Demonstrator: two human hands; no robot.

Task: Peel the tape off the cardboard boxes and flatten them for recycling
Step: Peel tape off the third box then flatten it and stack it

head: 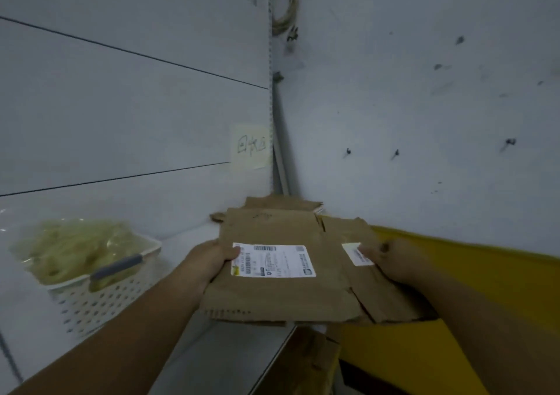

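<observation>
Shelf [212, 364], cardboard [272, 297] between left fingers [229, 253], right fingers [369, 253]

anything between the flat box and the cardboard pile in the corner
Nothing visible. The left hand and right hand hold the box right at the pile; the basket stands apart on the left.

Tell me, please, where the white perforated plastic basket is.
Head view, left side: the white perforated plastic basket sits on the pale shelf, left of the left hand.

flattened brown cardboard box [272, 291] looks matt and rough, white paper shipping label [274, 261] smooth, white perforated plastic basket [100, 300] slightly glossy.
</observation>
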